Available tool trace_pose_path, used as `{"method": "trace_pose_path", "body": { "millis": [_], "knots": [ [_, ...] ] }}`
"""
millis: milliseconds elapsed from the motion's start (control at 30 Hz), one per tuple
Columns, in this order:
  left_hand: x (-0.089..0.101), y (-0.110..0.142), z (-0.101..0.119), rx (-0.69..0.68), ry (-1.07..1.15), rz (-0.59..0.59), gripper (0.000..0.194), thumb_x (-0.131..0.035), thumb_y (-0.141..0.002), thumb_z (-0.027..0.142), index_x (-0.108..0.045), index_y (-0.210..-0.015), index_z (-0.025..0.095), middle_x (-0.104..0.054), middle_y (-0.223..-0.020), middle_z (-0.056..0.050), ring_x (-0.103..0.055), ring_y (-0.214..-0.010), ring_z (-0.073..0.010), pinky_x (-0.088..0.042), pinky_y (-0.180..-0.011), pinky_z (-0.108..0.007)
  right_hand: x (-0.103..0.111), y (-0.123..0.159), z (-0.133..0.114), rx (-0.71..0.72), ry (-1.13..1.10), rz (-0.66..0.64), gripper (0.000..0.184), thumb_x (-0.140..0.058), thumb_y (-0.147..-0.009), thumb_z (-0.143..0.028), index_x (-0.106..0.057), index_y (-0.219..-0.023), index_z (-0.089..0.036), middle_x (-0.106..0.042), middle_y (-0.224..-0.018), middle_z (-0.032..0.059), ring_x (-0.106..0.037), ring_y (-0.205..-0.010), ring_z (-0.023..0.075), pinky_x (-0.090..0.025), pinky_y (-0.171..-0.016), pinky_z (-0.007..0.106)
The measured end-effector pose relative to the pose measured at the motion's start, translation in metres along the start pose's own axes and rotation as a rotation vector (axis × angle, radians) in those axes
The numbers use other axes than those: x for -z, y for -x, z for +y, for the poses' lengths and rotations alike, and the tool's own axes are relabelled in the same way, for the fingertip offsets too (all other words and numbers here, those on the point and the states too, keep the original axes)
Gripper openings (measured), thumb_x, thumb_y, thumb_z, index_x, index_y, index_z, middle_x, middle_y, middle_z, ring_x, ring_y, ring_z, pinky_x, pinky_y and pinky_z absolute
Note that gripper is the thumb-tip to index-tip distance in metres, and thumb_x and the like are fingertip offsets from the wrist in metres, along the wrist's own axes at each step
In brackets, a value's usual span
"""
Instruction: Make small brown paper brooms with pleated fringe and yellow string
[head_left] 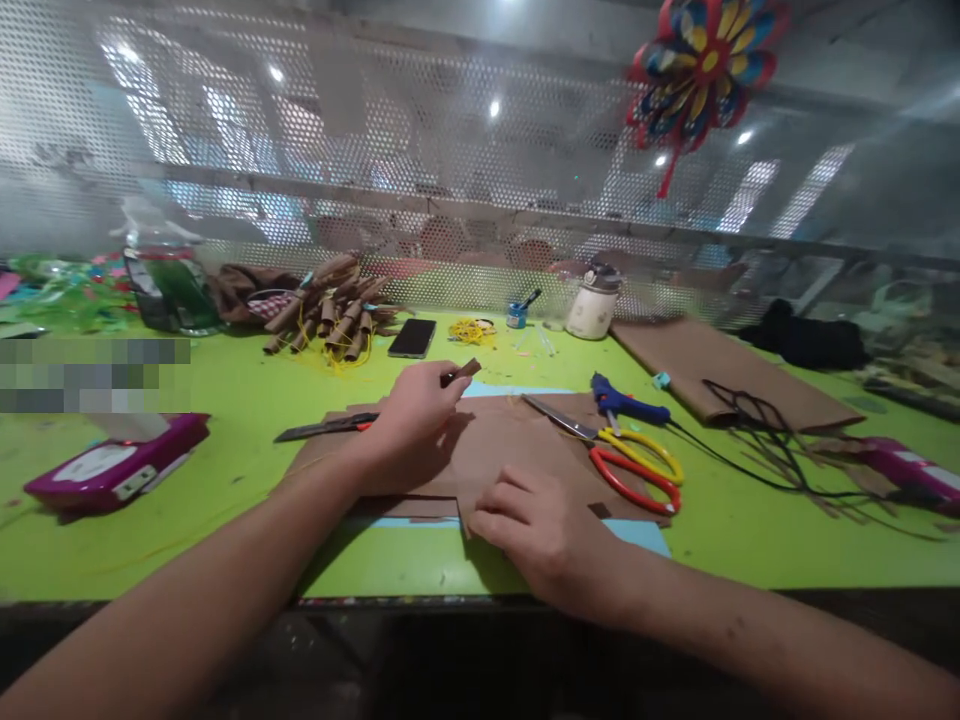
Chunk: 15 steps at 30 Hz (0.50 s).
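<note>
My left hand point(416, 425) is closed, with a small piece of brown paper point(467, 371) poking out between thumb and finger. Under both hands lie flat brown paper sheets point(491, 440) over a light blue sheet point(641, 536). My right hand point(544, 535) has its fingers curled at the near edge of the top sheet and seems to pinch it. A dark cutter knife point(322, 428) with a red part lies beside my left wrist. To the right rest scissors point(637, 465) with one red and one yellow handle loop, blades partly apart, and a blue glue gun point(630, 402).
A bundle of rolled brown paper tubes point(337, 315), a phone point(412, 338), yellow string point(472, 331) and a white jug point(592, 305) stand along the back. Purple power strips point(120, 465) lie at both sides. The glue gun's black cord point(765, 470) runs right, near folded brown paper point(727, 365).
</note>
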<state>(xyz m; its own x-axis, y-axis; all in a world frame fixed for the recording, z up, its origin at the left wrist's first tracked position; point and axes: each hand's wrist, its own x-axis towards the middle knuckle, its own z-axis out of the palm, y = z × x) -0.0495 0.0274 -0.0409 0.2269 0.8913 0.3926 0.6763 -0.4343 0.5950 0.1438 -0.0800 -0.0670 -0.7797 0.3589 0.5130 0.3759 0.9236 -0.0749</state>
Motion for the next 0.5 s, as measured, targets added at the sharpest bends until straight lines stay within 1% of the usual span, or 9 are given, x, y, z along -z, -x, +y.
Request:
{"method": "trace_pose_path", "body": {
  "millis": [133, 233, 300, 367, 433, 500],
  "knots": [
    [0.001, 0.004, 0.024, -0.113, 0.048, 0.022, 0.03, -0.051, -0.084, 0.039, -0.068, -0.087, 0.015, -0.064, -0.066, -0.002, -0.054, -0.06, -0.0134, -0.037, -0.054, -0.023, -0.002, -0.008, -0.006, 0.006, 0.012, -0.025, 0.021, -0.045, -0.082, -0.004, -0.061, -0.094, -0.011, -0.06, -0.085, 0.0091, -0.041, -0.076, 0.019, -0.036, -0.065, 0.032],
    [0.001, 0.008, 0.033, -0.167, 0.111, 0.074, 0.029, -0.054, -0.083, 0.037, -0.069, -0.095, 0.015, -0.068, -0.073, -0.003, -0.055, -0.061, -0.0124, -0.04, -0.055, -0.022, -0.003, -0.012, -0.01, 0.057, 0.022, -0.063, 0.022, -0.046, -0.079, -0.002, -0.059, -0.094, -0.011, -0.06, -0.085, 0.0092, -0.043, -0.077, 0.0192, -0.038, -0.07, 0.032],
    [0.0, 0.01, 0.035, -0.174, 0.152, 0.122, 0.03, -0.057, -0.082, 0.037, -0.069, -0.101, 0.016, -0.069, -0.077, -0.003, -0.055, -0.06, -0.0117, -0.04, -0.053, -0.022, -0.004, -0.015, -0.011, 0.098, 0.035, -0.096, 0.021, -0.047, -0.078, -0.003, -0.059, -0.093, -0.011, -0.059, -0.084, 0.0095, -0.044, -0.078, 0.0192, -0.038, -0.072, 0.033],
    [0.0, 0.011, 0.038, -0.147, 0.191, 0.171, 0.029, -0.059, -0.081, 0.036, -0.069, -0.101, 0.018, -0.07, -0.079, -0.003, -0.056, -0.059, -0.0114, -0.04, -0.051, -0.021, -0.005, -0.017, -0.011, 0.095, 0.06, -0.108, 0.018, -0.048, -0.078, -0.004, -0.059, -0.09, -0.011, -0.059, -0.084, 0.0094, -0.044, -0.078, 0.0191, -0.037, -0.073, 0.032],
    [0.003, 0.009, 0.04, -0.075, 0.252, 0.222, 0.029, -0.061, -0.079, 0.037, -0.07, -0.098, 0.017, -0.07, -0.076, -0.003, -0.057, -0.058, -0.0118, -0.041, -0.049, -0.021, -0.006, -0.017, -0.011, 0.012, 0.109, -0.098, 0.014, -0.05, -0.077, -0.005, -0.059, -0.086, -0.012, -0.059, -0.082, 0.0084, -0.043, -0.076, 0.0189, -0.035, -0.068, 0.031],
    [0.008, 0.005, 0.041, 0.028, 0.369, 0.274, 0.028, -0.062, -0.078, 0.038, -0.069, -0.093, 0.015, -0.07, -0.075, -0.004, -0.06, -0.059, -0.0132, -0.043, -0.049, -0.022, -0.007, -0.017, -0.011, -0.098, 0.163, -0.083, 0.011, -0.051, -0.077, -0.006, -0.058, -0.08, -0.014, -0.058, -0.078, 0.0069, -0.043, -0.073, 0.0188, -0.032, -0.062, 0.031]
  ]
}}
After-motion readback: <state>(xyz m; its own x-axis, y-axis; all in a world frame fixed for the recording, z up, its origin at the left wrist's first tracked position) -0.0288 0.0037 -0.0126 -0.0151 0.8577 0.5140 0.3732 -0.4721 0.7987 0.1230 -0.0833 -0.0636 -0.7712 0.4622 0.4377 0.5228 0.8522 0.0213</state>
